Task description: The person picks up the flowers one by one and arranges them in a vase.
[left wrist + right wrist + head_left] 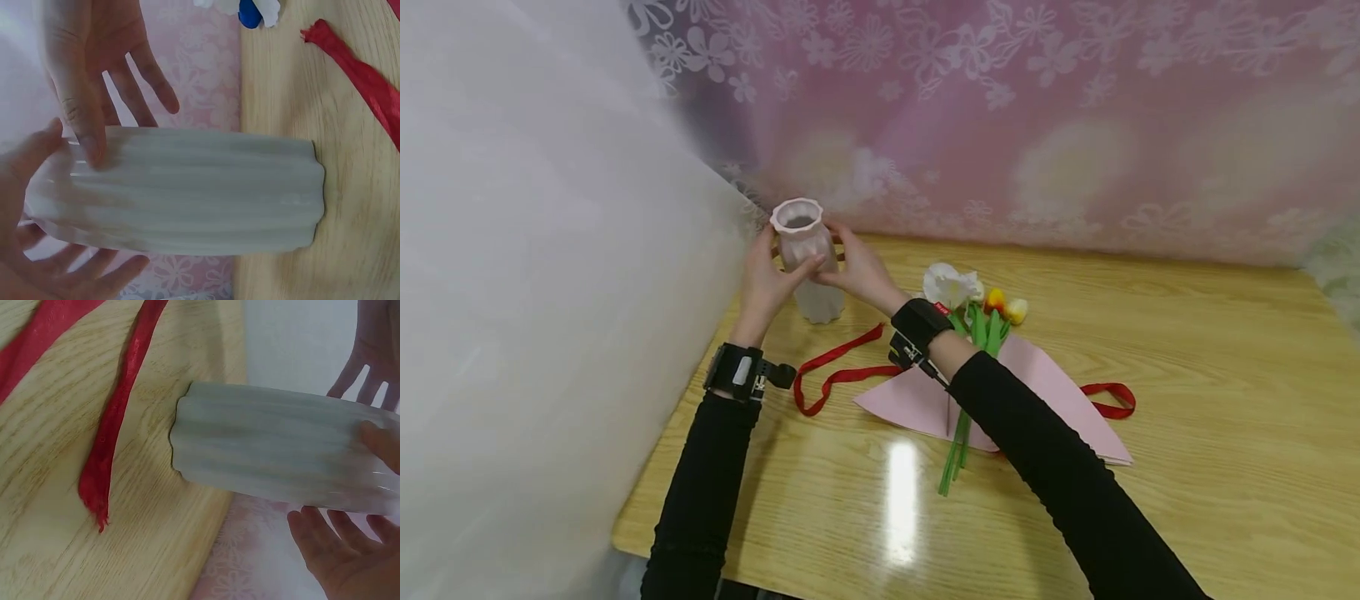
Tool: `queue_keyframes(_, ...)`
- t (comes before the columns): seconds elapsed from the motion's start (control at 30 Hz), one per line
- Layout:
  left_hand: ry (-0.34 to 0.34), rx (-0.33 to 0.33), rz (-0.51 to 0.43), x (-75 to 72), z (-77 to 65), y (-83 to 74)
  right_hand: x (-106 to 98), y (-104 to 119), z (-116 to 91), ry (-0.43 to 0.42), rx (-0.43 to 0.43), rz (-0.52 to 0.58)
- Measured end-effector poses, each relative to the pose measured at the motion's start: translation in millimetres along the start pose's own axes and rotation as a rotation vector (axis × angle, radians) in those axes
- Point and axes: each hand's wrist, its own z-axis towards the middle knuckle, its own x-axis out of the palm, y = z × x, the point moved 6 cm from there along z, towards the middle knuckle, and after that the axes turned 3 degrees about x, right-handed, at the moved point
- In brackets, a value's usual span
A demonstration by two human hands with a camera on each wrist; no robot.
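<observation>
pale vase (187, 194), upright between left hand (764, 282) and right hand (865, 272), both gripping its upper part

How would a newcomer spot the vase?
On the wooden table, look near the far left corner. The left hand and right hand hold the pale vase there; unlike the red ribbon and pink paper, it's tall, with a scalloped mouth.

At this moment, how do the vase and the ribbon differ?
The vase is pale; the ribbon is red. The vase stands roughly upright, while the ribbon lies in loose bends. The left hand and right hand touch the vase, but neither touches the ribbon. Both things appear to rest on the table.
</observation>
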Motion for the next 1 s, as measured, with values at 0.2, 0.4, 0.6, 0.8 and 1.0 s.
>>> queue_keyframes(0.2, 0.025, -0.021, -0.045, 0.8, 0.6, 4.3, 4, -7, 5, 0.029, 0.014, 0.0)
queue_keyframes(0.4, 0.024, -0.06, -0.075, -1.3, 1.4, 9.6, 5, -12, 10, 0.053, 0.0, -0.006)
queue_keyframes(0.6, 0.013, -0.066, -0.064, -0.4, 1.0, 12.9, 5, -14, 9, 0.054, -0.017, 0.005)
queue_keyframes(0.8, 0.016, -0.057, -0.055, 4.2, 1.1, 9.5, 1, -17, 6, 0.056, -0.003, 0.014)
queue_keyframes(1.0, 0.025, -0.058, -0.067, 11.3, -0.3, 3.2, -5, -23, 1, 0.065, 0.013, 0.001)
